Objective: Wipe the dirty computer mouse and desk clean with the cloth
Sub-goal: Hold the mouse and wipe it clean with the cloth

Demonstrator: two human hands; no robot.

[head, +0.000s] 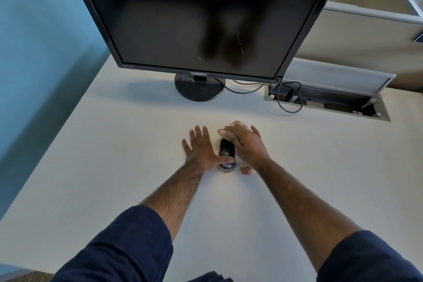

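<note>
A black computer mouse (226, 150) lies on the white desk (114, 155), with brownish dirt specks around its near end. My left hand (201, 149) rests flat on the desk just left of the mouse, its thumb pressed on the mouse's near end. My right hand (246, 144) lies over a pinkish cloth (247, 170), pressing it against the mouse's right side. Bits of the cloth show past my fingertips and below my wrist. Most of the cloth is hidden under the hand.
A dark monitor (201, 16) on a round black stand (198, 89) looms at the back of the desk. A black cable (288, 107) loops into an open cable tray (329, 104) at the back right. A blue wall stands at left.
</note>
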